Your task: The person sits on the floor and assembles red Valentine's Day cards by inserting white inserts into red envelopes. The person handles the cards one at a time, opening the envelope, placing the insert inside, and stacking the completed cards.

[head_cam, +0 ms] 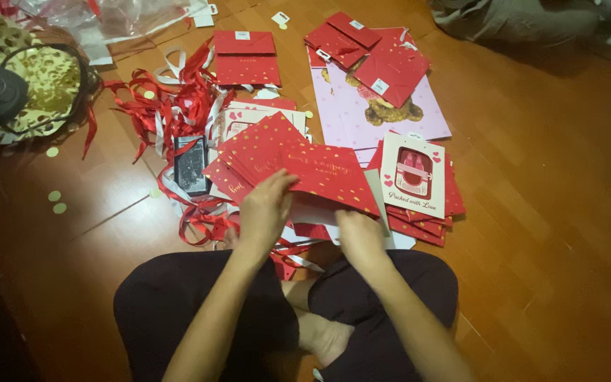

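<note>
I sit cross-legged on a wooden floor. My left hand point(266, 209) grips the near edge of a flat red paper bag with gold hearts point(330, 173), which lies on top of a fanned stack of similar red bags point(252, 152). My right hand point(360, 237) holds the same bag's lower right edge, fingers curled under it. Both hands are just in front of my knees.
A pile of white and red window cards point(413, 177) lies to the right. A pink bear-print bag point(383, 106) carries red envelopes point(390, 67) behind. Red ribbons point(171, 99) and a dark phone point(191, 164) lie left; a gold-dotted bag point(40, 85) at far left.
</note>
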